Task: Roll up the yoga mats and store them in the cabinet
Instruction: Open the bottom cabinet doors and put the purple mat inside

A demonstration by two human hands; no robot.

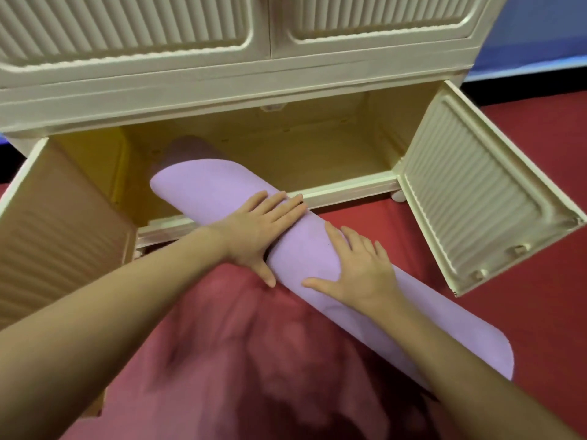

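A rolled purple yoga mat (219, 188) lies slanted across the cabinet's lower sill, its far end inside the open bottom compartment (317, 154) and its near end out over the red floor. My left hand (260, 227) lies flat on the roll near the sill, fingers straight. My right hand (362, 268) presses flat on the roll a little nearer to me, fingers spread. Behind the mat's far end, a dim purple shape (187, 147) shows deep in the compartment; I cannot tell whether it is a second mat.
The cream cabinet has both lower doors swung open: the left door (54, 236) and the right door (482, 195). The upper doors (381, 20) are closed. Red carpet (540, 281) covers the floor, and red cloth (238, 344) lies under my arms.
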